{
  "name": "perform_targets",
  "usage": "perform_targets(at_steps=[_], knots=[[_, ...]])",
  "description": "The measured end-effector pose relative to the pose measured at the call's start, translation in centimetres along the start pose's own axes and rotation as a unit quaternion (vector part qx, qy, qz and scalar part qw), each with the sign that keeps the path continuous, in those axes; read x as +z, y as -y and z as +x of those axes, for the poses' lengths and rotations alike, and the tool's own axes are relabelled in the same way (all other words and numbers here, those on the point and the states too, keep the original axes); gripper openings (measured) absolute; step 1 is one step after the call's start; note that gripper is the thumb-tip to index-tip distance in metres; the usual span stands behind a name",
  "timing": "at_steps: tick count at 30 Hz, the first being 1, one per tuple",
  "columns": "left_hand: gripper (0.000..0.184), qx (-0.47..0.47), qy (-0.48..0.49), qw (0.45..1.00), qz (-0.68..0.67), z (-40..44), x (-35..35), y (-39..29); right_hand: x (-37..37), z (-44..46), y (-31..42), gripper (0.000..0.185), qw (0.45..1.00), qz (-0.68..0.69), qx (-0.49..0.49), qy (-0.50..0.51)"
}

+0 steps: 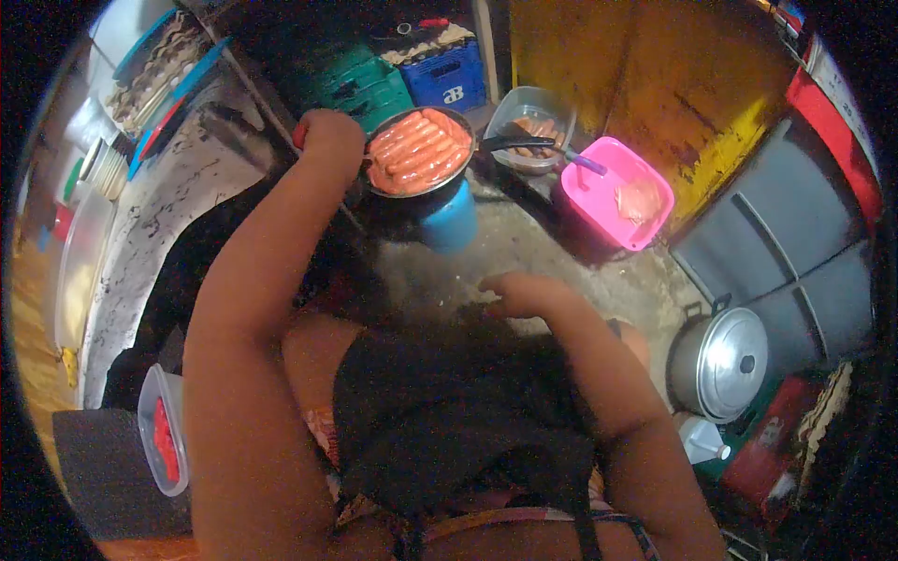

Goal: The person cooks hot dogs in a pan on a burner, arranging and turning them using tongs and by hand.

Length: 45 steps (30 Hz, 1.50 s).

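Observation:
A frying pan (pixel 372 179) full of reddish sausages (pixel 421 151) sits over a blue gas canister (pixel 449 220). Just left of the pan's rim is my left hand (pixel 333 136), bent at the wrist. Its fingers are mostly hidden behind the hand, and a small red spot shows at its edge. My right hand (pixel 526 295) hovers above the floor near my lap, its fingers loosely bent and slightly apart with nothing visible in them. The pan's black handle (pixel 514 143) points right, over a clear plastic tub (pixel 531 103) with brownish pieces of food inside.
A pink basin (pixel 613 159) holds pale food and a purple-handled utensil (pixel 586 162). On the right stand a lidded metal pot (pixel 734 360) and a white bottle (pixel 702 439). Green (pixel 360 86) and blue (pixel 449 79) crates line the back. A clear container (pixel 164 425) lies at left.

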<state>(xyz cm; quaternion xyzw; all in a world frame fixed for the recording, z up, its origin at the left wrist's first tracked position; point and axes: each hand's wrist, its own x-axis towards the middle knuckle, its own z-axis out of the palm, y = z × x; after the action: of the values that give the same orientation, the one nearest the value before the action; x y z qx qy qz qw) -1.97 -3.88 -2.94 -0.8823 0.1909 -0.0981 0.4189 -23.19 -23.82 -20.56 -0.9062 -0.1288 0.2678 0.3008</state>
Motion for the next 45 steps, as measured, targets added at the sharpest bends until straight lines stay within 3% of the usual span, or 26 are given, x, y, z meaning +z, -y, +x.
perform_targets(at_steps=[4, 10, 13, 19, 31, 34, 37, 40, 45], knots=[[0.021, 0.033, -0.012, 0.999, -0.001, 1.9, 1.4, 0.2, -0.7, -0.4, 0.5, 0.057, 1.000, -0.008, 0.018, 0.005], [0.019, -0.030, 0.007, 0.995, -0.092, -0.2, 2.5, 1.9, -0.8, -0.8, 0.6, 0.058, 0.999, 0.008, 0.047, 0.001], [0.018, -0.021, -0.047, 0.990, -0.133, -3.7, 2.2, 2.1, -0.9, -1.2, 0.6, 0.058, 0.999, 0.006, 0.036, -0.009], [0.017, -0.061, -0.041, 0.990, -0.116, -7.7, 0.3, 2.3, -1.3, -2.0, 2.0, 0.057, 0.999, -0.007, 0.042, 0.003], [0.013, 0.082, -0.074, 0.994, -0.025, -8.5, -1.7, 2.2, 0.0, -0.4, 0.8, 0.055, 0.999, -0.039, 0.015, -0.009], [0.014, 0.116, -0.126, 0.985, 0.027, -6.9, -0.8, 2.3, 0.3, -0.1, 0.4, 0.055, 0.999, -0.035, 0.011, -0.012], [0.015, 0.124, -0.099, 0.985, 0.060, -5.7, -1.1, 2.2, 0.3, 0.2, -0.1, 0.056, 0.999, -0.037, 0.001, -0.008], [0.015, 0.140, -0.132, 0.979, 0.062, -4.6, -0.5, 2.1, 0.2, 0.2, -0.3, 0.055, 0.999, -0.031, -0.003, -0.014], [0.014, 0.139, -0.078, 0.986, 0.041, -3.9, 0.7, 1.0, 0.4, -0.2, -0.7, 0.055, 0.999, -0.029, -0.011, -0.027]])
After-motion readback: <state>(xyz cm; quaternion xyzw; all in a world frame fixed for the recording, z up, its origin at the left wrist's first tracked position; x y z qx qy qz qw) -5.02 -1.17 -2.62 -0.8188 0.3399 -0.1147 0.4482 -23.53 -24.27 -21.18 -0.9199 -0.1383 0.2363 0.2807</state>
